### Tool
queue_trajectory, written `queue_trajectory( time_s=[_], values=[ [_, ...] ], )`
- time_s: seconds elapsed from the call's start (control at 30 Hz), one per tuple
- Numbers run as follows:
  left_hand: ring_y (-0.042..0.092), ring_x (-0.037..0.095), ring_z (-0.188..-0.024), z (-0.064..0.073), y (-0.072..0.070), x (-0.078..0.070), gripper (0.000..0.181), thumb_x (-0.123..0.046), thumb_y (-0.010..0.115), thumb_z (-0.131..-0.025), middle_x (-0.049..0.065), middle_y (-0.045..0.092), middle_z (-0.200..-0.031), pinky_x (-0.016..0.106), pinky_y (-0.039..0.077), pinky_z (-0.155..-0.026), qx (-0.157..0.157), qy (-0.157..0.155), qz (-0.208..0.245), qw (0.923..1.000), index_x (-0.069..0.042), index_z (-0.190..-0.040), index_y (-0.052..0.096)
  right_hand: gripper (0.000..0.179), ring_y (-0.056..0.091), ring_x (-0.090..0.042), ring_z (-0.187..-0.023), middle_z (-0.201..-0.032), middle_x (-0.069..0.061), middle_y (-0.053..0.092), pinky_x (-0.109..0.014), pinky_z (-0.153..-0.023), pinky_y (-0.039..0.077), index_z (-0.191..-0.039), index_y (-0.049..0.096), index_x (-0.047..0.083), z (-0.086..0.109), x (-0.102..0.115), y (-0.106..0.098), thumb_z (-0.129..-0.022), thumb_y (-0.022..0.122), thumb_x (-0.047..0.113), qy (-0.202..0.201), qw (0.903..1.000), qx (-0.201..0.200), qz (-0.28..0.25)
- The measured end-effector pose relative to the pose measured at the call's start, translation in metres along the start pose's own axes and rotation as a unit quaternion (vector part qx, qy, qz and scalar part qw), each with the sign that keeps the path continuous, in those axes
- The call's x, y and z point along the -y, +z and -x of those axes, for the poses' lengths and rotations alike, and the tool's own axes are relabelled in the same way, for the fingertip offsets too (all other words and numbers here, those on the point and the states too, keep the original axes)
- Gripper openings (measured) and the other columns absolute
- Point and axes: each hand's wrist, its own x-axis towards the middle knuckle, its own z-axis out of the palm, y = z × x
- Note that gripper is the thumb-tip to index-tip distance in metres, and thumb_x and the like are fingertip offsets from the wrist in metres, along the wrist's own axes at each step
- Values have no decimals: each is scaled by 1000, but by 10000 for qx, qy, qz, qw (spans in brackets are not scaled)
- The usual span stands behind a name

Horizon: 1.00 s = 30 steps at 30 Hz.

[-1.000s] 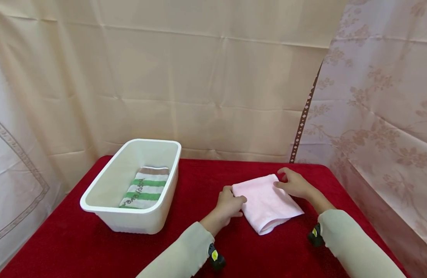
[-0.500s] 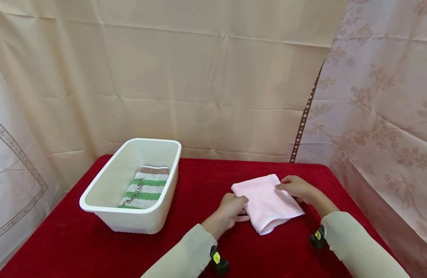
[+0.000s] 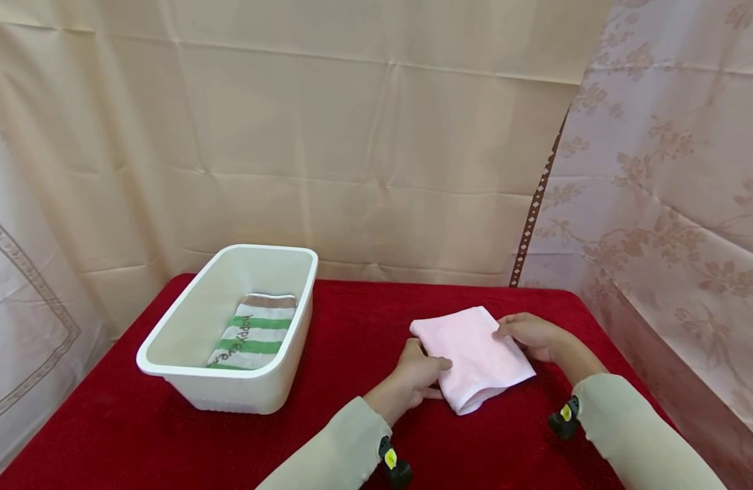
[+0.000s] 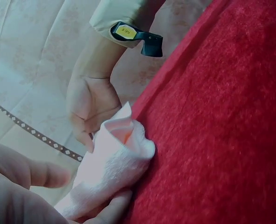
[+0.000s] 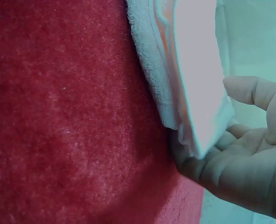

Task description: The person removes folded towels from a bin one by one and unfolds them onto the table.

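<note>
A folded pink towel lies on the red-covered table, its layered, open folds showing in both wrist views. My left hand holds its left edge, the thumb over the top and fingers tucked beneath. On the opposite side my right hand grips the right edge. In the right wrist view the right thumb meets the upper face of the towel, while the other fingers reach under its corner.
To the left stands a white plastic basin. Inside it lies a folded green-and-white striped towel with lettering. A beige curtain hangs behind the red table cover, and a floral curtain at the right.
My left hand has slid right, its thumb further over the towel. My right hand has moved slightly outward, its fingers going from the top to under the right edge. The towel has barely shifted.
</note>
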Motion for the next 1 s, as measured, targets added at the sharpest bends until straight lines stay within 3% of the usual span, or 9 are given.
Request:
queue_trajectory(
  time_s=[0.13,0.37,0.47,0.7,0.87,1.0],
  values=[
    [70,33,-84,2,9,1,88,14,70,-82,20,52,-119,53,61,-64,-89,47,-28,9999,-5,-153,22,42,65,-24,-91,-104,-10,64,-41,-79,58,-135,46,-7,3,-2,-1,-97,58,5,-124,9997,91,-213],
    [67,35,-81,2,12,1,100,26,63,-73,23,45,-129,55,60,-61,-204,70,133,9997,-12,-157,22,58,67,-26,-92,-109,-14,64,-44,-79,60,-148,36,-8,11,-4,-3,-97,61,6,-230,9995,-17,-205],
    [66,34,-82,0,9,-1,101,25,63,-74,21,44,-133,55,60,-62,-58,55,186,9998,-13,-158,23,58,68,-24,-89,-107,-12,65,-43,-77,60,-148,35,-9,17,-5,-4,-98,60,6,-317,9992,-114,-198],
    [66,29,-81,-9,5,-8,102,23,66,-77,15,56,-114,48,61,-61,370,114,78,9992,-21,-160,24,61,70,-21,-86,-104,-11,66,-39,-75,61,-150,30,-11,27,-5,-10,-99,61,5,-498,9979,-256,-322],
    [66,27,-78,-14,9,-11,102,21,67,-78,12,57,-115,42,60,-57,569,187,-51,9982,-23,-160,26,64,69,-21,-83,-101,-10,64,-36,-74,61,-151,27,-9,38,-7,-17,-100,62,7,-534,9971,-459,-292],
    [67,28,-79,-14,15,-12,102,24,65,-76,12,57,-115,45,61,-59,675,258,-4,9974,-23,-159,29,65,69,-20,-82,-98,-9,64,-35,-73,60,-151,27,-9,49,-9,-24,-100,63,9,-577,9967,-509,-255]
  ],
)
